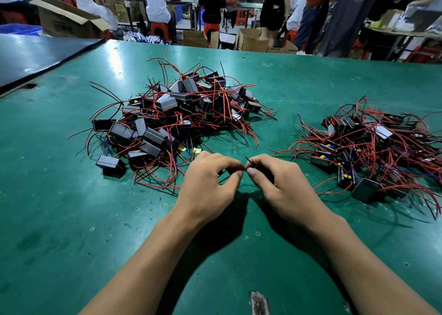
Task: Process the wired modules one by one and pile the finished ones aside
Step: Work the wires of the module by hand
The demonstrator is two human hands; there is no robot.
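Lying at far left: a dark panel (35,56) butting against the green table (71,219). Sitting on the table, left of centre: a big heap of wired modules (177,109), dark little boxes tangled in red and black leads, a few yellow tape scraps (197,150) lying at its near edge. Spilling toward the hands: loose red leads from that heap, reaching just beside the left knuckles. Hovering near the middle: left hand (210,185), thumb and fingers pinching a thin black wire (250,163). Meeting it tip to tip: right hand (277,183), fingers curled and pinching the same wire, its free end poking up between the two hands. Hiding under the right palm: something dark, possibly a module, too covered to tell. Resting at right, well apart from the first heap: a smaller pile of modules (368,147), red leads fanning out toward the right wrist. Standing and sitting beyond the table's far edge: people, cardboard boxes (195,38), red stools (159,29).
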